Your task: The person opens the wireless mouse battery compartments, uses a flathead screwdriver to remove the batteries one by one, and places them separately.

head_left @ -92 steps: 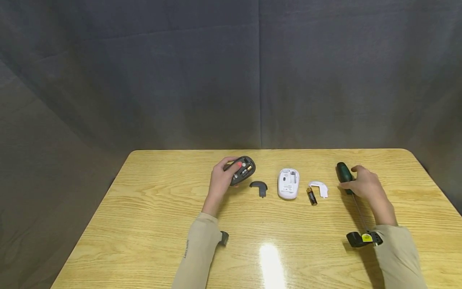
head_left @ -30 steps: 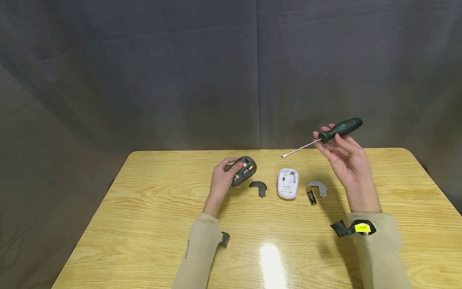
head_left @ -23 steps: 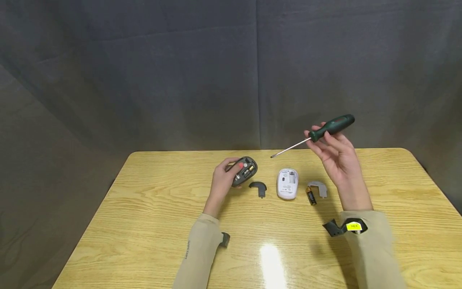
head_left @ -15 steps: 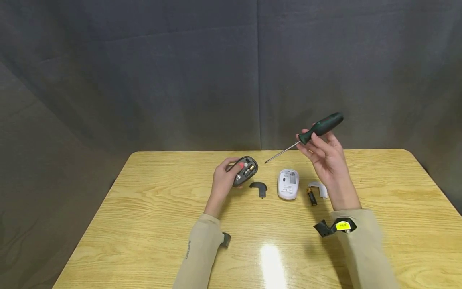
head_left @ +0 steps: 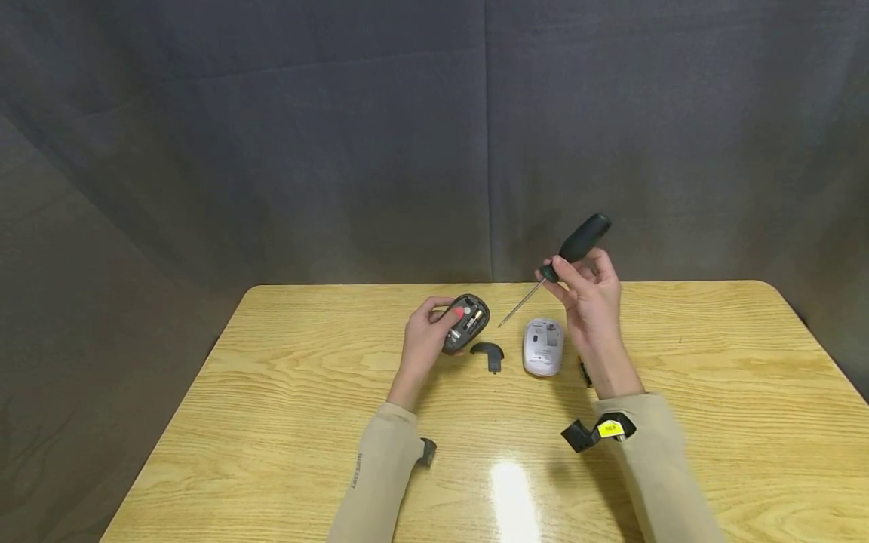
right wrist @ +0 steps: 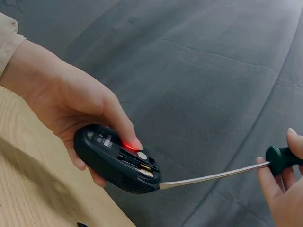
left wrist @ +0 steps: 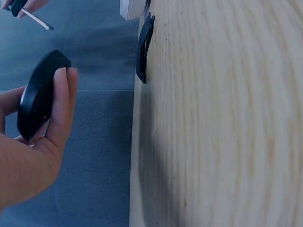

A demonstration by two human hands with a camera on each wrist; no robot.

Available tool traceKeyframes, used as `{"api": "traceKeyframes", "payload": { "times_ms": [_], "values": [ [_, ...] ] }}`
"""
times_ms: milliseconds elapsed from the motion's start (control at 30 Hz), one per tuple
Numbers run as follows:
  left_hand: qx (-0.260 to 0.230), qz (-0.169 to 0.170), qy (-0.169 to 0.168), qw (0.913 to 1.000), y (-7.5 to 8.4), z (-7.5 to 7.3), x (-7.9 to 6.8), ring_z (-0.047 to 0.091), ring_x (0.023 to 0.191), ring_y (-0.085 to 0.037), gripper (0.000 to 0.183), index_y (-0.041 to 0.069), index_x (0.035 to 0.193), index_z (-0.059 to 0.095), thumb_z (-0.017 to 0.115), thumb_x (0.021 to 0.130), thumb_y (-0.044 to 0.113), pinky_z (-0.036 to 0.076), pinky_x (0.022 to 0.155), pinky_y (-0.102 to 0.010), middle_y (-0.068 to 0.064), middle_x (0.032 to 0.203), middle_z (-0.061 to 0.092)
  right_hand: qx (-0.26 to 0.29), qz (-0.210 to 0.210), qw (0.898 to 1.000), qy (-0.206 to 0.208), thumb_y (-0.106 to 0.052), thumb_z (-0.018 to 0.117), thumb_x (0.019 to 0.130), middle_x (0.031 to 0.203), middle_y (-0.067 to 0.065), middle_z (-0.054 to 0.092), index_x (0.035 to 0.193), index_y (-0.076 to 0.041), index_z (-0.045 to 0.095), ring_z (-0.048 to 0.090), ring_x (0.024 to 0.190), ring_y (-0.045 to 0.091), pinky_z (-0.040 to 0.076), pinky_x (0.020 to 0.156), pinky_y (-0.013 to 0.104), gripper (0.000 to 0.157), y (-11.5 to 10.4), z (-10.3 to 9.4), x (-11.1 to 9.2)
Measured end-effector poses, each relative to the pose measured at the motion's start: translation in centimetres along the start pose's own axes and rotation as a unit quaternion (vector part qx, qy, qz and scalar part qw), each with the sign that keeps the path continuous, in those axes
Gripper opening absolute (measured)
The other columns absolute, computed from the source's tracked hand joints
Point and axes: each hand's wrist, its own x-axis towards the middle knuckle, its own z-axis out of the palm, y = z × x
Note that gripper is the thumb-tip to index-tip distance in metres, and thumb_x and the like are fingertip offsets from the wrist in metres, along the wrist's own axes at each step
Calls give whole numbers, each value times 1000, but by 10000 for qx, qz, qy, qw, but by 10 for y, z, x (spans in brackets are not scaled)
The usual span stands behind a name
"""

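My left hand (head_left: 426, 335) grips a black computer mouse (head_left: 465, 335) above the table, underside up. Its battery compartment is uncovered with a battery (right wrist: 147, 166) inside, and the thumb lies on the underside, where a red light glows. With my right hand (head_left: 594, 309) I hold a screwdriver (head_left: 585, 237) by its dark green handle. Its shaft slants down to the left, and the tip is just right of the mouse; the left wrist view shows a gap between them. On the table lie a dark battery cover (head_left: 492, 354) and an upturned white mouse (head_left: 543, 351).
A loose battery (head_left: 584, 373) lies right of the white mouse, partly behind my right wrist. The white cover is hidden by the right hand and forearm. A grey curtain (head_left: 366, 151) hangs behind the wooden table's far edge (head_left: 713, 282).
The right hand has picked up the screwdriver from the table's right side and brought it left, its tip lowering beside the black mouse. The left hand has shifted slightly right.
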Motion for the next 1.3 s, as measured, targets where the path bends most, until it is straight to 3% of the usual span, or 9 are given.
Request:
{"api": "traceKeyframes", "payload": {
  "times_ms": [167, 333, 500, 700, 867, 1000, 1200, 1300],
  "values": [
    [32, -15, -30, 10000, 0, 0, 0, 71, 76, -23, 30, -4, 126, 63, 64, 98, 8, 63, 60, -45, -27, 106, 70, -65, -112, 9995, 292, 13, 66, 94, 90, 10, 66, 109, -4, 59, 73, 83, 20, 62, 81, 37, 24, 6, 7, -1],
    [87, 35, -57, 9999, 1, 0, -1, 72, 76, -24, 30, -5, 125, 62, 63, 98, 8, 63, 57, -40, -26, 105, 69, -520, -405, 9966, 487, 9, 69, 94, 94, 10, 63, 110, 0, 64, 74, 81, 18, 61, 81, 34, 19, 12, 10, -3],
    [83, 18, -13, 10000, 1, 0, -1, 71, 74, -22, 30, -6, 124, 62, 63, 97, 7, 63, 58, -42, -26, 104, 69, -1110, -815, 9893, 481, 7, 73, 92, 90, 9, 59, 100, -3, 63, 73, 78, 18, 61, 82, 37, 16, 18, 11, -6],
    [3, -8, 90, 10000, 1, 0, -1, 70, 75, -23, 29, -6, 123, 62, 64, 97, 6, 63, 59, -45, -25, 103, 69, -1492, -995, 9827, 458, 4, 77, 91, 90, 9, 57, 97, -5, 63, 73, 81, 19, 61, 82, 37, 18, 22, 14, -9],
    [44, 3, 190, 9998, 0, 0, -1, 71, 80, -27, 31, -6, 124, 62, 66, 97, 8, 63, 61, -49, -25, 103, 68, -1728, -1221, 9765, 419, 1, 79, 90, 94, 10, 67, 99, -4, 62, 74, 84, 21, 61, 83, 37, 20, 26, 16, -11],
    [151, 9, 258, 9996, 1, 0, -2, 71, 83, -30, 30, -5, 123, 63, 66, 97, 10, 63, 61, -48, -24, 103, 68, -2173, -1515, 9637, 328, -3, 81, 90, 95, 6, 74, 103, -5, 63, 75, 86, 19, 61, 83, 32, 22, 31, 16, -13],
    [220, 35, 331, 9992, 2, -1, -2, 72, 79, -30, 28, -6, 118, 64, 67, 96, 10, 63, 57, -43, -22, 100, 67, -3044, -1973, 9319, 69, -10, 82, 90, 94, -3, 77, 107, -2, 63, 71, 83, 14, 60, 81, 25, 27, 36, 14, -17],
    [249, 63, 396, 9989, 3, 0, -3, 73, 80, -33, 27, -6, 117, 64, 67, 95, 9, 63, 56, -41, -22, 99, 68, -3232, -2105, 9226, -57, -10, 83, 89, 95, -4, 77, 109, 1, 64, 71, 81, 13, 59, 79, 23, 29, 35, 15, -20]
  ]
}}
